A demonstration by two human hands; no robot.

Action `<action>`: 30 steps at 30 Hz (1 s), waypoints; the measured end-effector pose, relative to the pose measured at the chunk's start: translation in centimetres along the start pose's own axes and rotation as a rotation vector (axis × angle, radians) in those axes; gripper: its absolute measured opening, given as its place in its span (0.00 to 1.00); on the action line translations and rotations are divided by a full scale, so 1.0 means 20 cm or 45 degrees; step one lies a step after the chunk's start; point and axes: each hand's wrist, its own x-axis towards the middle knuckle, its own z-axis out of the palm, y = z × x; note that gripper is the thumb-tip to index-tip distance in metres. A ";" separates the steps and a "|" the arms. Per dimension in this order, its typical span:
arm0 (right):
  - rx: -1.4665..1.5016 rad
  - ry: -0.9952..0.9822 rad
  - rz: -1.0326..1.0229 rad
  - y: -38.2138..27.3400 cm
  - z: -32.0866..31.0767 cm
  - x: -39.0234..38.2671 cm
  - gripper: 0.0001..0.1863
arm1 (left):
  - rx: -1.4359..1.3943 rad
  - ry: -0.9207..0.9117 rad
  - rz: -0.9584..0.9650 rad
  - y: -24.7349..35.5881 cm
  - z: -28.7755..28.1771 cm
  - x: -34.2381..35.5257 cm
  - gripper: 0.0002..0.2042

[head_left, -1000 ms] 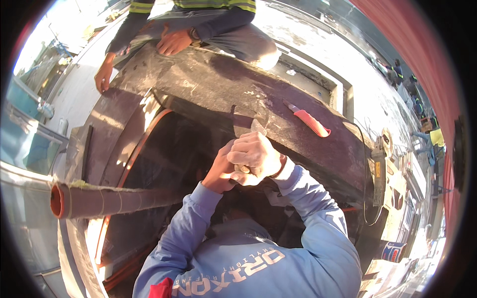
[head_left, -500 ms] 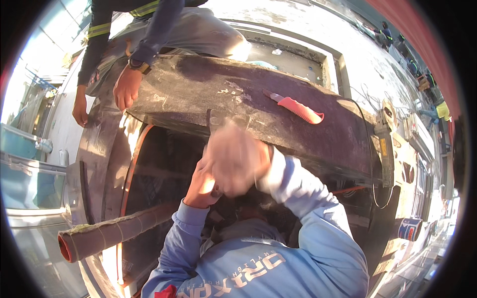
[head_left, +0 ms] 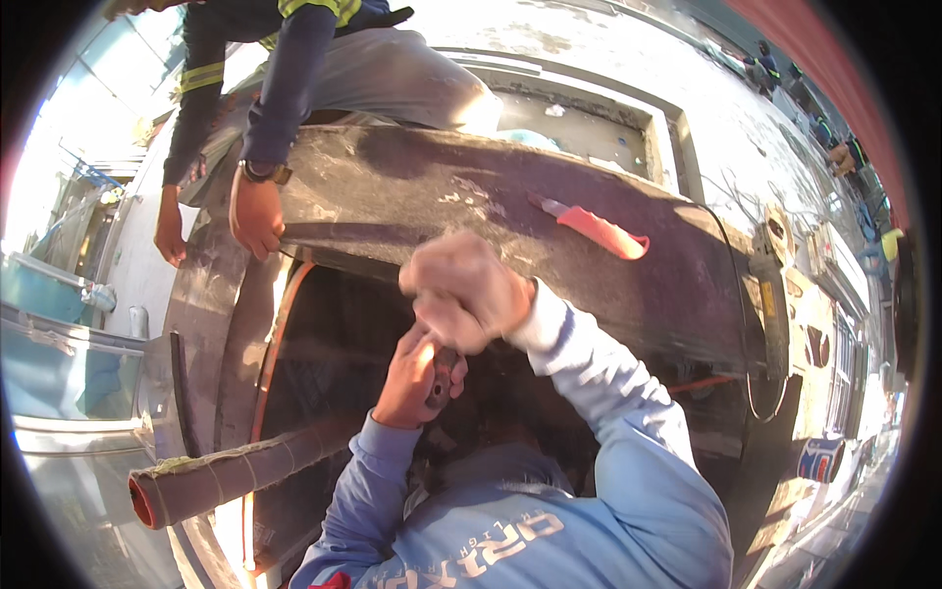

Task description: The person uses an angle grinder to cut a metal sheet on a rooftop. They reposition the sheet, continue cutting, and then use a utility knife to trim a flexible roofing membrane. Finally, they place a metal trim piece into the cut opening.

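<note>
My left hand (head_left: 410, 378) is closed round a dark tool handle (head_left: 439, 393) with a hole in its end. The rest of that tool is hidden behind my hands. Just above it my right hand (head_left: 466, 293) is balled into a fist, slightly blurred, its lower edge against or very near my left hand's fingertips. Whatever it grips, if anything, cannot be made out. Both hands are at the near edge of a dark, scuffed sheet-covered ledge (head_left: 383, 187). On that ledge, beyond my right hand, lies a utility knife (head_left: 603, 234) with a pinkish-red handle.
Across the ledge a co-worker in dark sleeves rests a hand (head_left: 257, 211) on its left corner. A brown roll (head_left: 245, 481) leans at lower left beside a dark opening (head_left: 324, 363). A cable (head_left: 741, 294) hangs at right near a yellow-and-grey level-like bar (head_left: 772, 304).
My right fist has moved up and stands out more sharply from my left hand. The left hand's tool handle now shows. The co-worker's hand has shifted slightly right and down along the ledge.
</note>
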 end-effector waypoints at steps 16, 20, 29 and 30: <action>0.069 0.020 -0.389 -0.13 0.18 0.08 0.09 | 0.608 0.361 0.402 -0.18 -0.06 -0.02 0.22; -0.066 0.061 -0.125 0.07 0.11 -0.01 0.08 | -0.338 0.095 -0.234 -0.05 -0.02 0.01 0.17; 0.062 0.175 -0.135 0.00 0.12 -0.11 0.15 | 0.411 -0.073 -0.027 -0.08 -0.13 -0.03 0.14; 0.029 0.136 -0.167 0.03 0.12 -0.13 0.15 | 0.656 -0.104 -0.020 -0.07 -0.15 -0.02 0.14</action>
